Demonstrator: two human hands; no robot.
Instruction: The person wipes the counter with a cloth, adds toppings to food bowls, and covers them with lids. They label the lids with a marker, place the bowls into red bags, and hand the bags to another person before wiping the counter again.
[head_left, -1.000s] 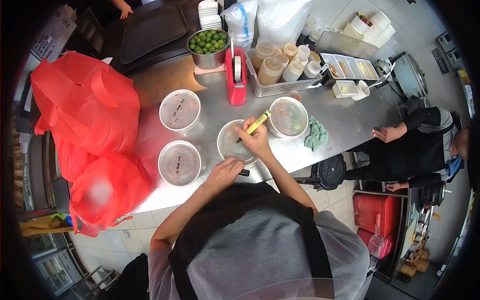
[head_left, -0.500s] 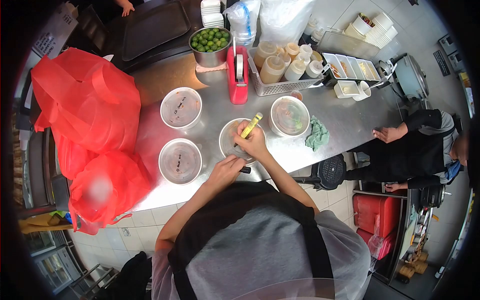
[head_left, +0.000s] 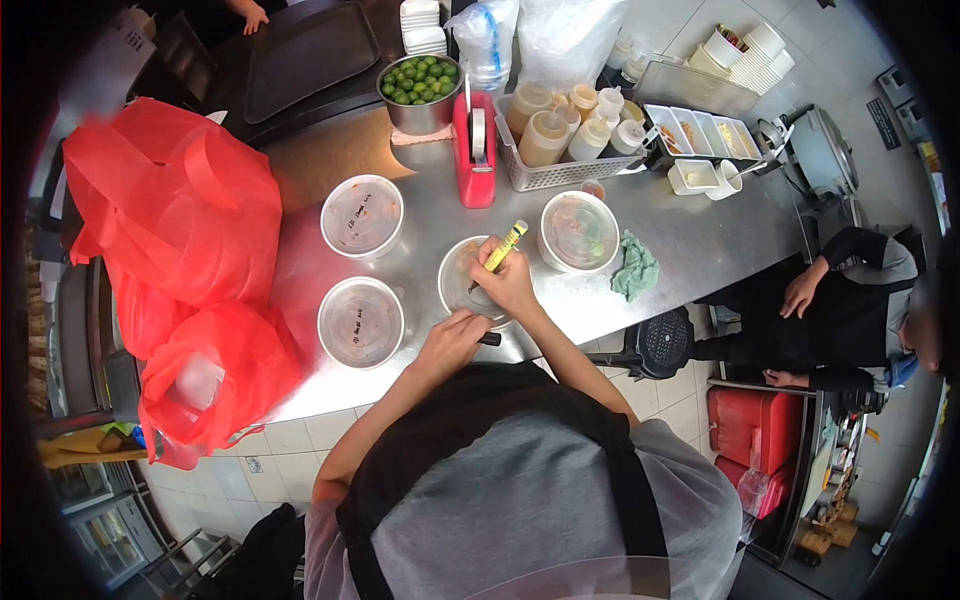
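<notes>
My right hand grips a yellow marker, its tip down on the lid of a round tub. At the near edge of that tub, my left hand holds a black cap in closed fingers. Two lidded tubs with black handwriting stand to the left, one farther back and one nearer. Right of my hands is another lidded tub with food showing through, and beside it lies a crumpled green cloth.
Red bags fill the left. Behind stand a pot of limes, a red tape dispenser, a basket of bottles and a tray of toppings. A co-worker is at right; another person's hand shows top left.
The marker and my right hand have shifted very slightly. The co-worker at right has moved a hand nearer their body. My left hand stays by the tub's edge.
</notes>
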